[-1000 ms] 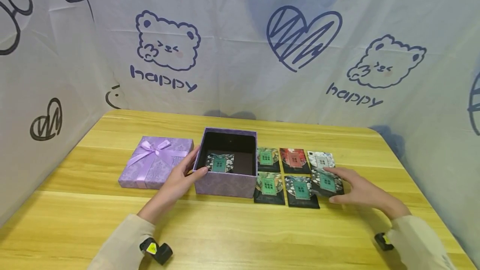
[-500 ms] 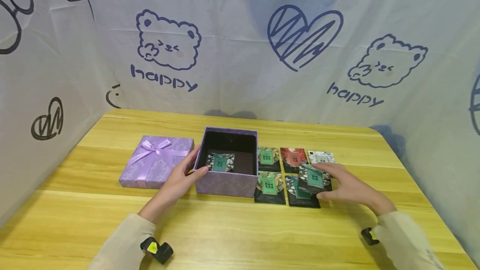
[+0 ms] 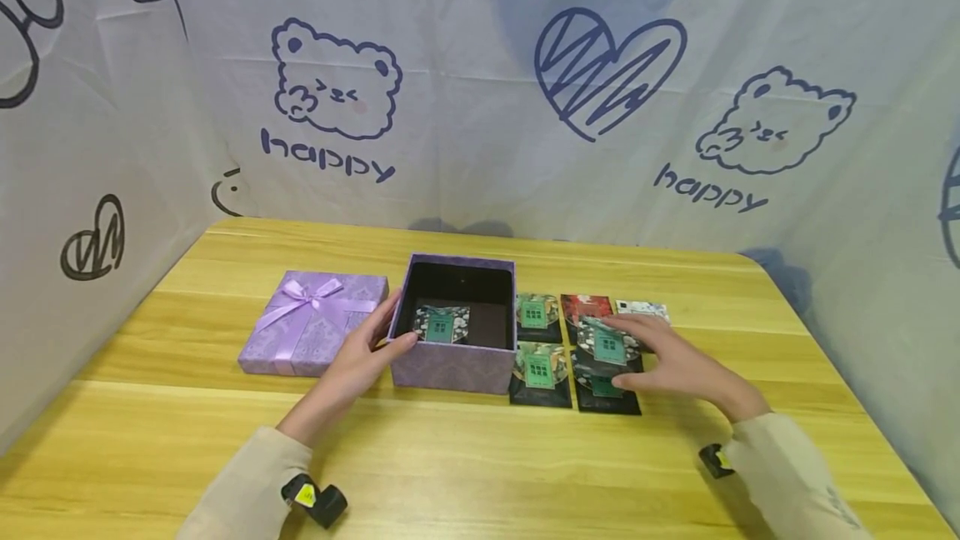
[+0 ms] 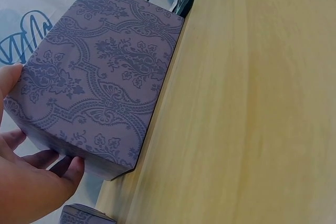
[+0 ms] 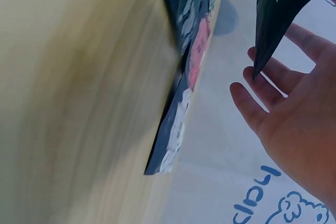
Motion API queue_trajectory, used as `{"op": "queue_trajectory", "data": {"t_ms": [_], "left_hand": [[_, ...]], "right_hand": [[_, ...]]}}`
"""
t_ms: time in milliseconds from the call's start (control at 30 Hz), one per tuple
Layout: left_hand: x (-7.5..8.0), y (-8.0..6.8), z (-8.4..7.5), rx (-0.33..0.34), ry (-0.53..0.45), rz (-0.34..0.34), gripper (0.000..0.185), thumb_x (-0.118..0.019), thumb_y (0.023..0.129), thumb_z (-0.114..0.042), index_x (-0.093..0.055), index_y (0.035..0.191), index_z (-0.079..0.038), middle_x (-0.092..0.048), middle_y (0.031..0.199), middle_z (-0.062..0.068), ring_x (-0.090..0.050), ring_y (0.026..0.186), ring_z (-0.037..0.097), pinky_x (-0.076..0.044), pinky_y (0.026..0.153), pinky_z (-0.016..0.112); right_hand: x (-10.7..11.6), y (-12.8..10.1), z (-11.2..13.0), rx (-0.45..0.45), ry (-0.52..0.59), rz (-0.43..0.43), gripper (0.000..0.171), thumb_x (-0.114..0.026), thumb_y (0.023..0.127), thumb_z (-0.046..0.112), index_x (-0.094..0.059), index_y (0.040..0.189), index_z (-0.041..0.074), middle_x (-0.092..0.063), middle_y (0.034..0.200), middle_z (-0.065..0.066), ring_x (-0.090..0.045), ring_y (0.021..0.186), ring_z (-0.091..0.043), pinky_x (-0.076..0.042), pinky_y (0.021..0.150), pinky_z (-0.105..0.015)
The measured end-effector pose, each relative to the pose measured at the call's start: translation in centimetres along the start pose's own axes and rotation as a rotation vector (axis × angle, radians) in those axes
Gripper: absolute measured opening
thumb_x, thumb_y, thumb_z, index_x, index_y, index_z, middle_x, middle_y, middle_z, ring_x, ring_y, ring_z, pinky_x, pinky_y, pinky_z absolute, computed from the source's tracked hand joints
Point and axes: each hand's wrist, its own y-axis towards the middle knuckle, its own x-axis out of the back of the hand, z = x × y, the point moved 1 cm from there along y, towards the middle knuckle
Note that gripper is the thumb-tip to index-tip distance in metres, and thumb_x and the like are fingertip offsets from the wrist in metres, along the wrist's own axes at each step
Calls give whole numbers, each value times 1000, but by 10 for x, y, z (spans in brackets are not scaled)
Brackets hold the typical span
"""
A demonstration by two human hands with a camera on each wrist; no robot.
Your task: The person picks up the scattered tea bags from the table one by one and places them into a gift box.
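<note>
My left hand (image 3: pixel 360 365) grips the left side of an open purple patterned box (image 3: pixel 450 368), thumb at the front corner and fingers along the side wall. In the left wrist view, curled fingertips touch the box wall (image 4: pixel 105 72). A dark sachet with a teal label (image 3: pixel 442 323) lies inside the box. My right hand (image 3: pixel 671 361) pinches another teal-labelled sachet (image 3: pixel 603 342) by its right part, raised over the row. Its dark back with a barcode (image 5: pixel 278 17) shows in the right wrist view. Beneath it lies a similar sachet (image 3: pixel 607 401), partly covered.
Right of the box lie a green sachet (image 3: pixel 537 312) at the back, another green sachet (image 3: pixel 542 373) in front, a red sachet (image 3: pixel 587 305) and a white-topped sachet (image 3: pixel 647 309). The purple lid with a ribbon bow (image 3: pixel 307 332) rests left of the box on the wooden table (image 3: pixel 525 473).
My right hand has lifted the teal-labelled sachet from the right end of the row and moved it left, over the neighbouring sachets. The left hand and the box have stayed put.
</note>
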Motion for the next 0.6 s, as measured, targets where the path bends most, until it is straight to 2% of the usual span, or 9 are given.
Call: {"op": "queue_trajectory", "data": {"t_ms": [167, 433, 600], "left_hand": [[0, 0, 0, 8, 4, -5, 72, -61, 97, -21, -20, 156, -16, -21, 158, 13, -24, 141, 33, -26, 111, 44], [0, 0, 0, -1, 4, -2, 72, -61, 97, -20, -20, 156, -15, -21, 157, 15, -25, 141, 34, -28, 110, 45], [0, 1, 1, -3, 3, -2, 72, -61, 97, -19, -20, 156, -15, -21, 157, 15, -24, 141, 35, -28, 110, 45]], "right_hand": [[1, 7, 7, 9, 9, 5, 81, -75, 82, 39, -39, 148, 9, -29, 150, -25, -22, 136, -48, -25, 98, -74], [4, 19, 22, 85, -14, -4, 77, -73, 85, 36, -38, 149, 9, -31, 151, -21, -26, 135, -43, -27, 99, -71], [7, 24, 31, 97, -22, -15, 77, -72, 85, 37, -38, 149, 10, -32, 151, -19, -27, 136, -42, -27, 99, -72]]}}
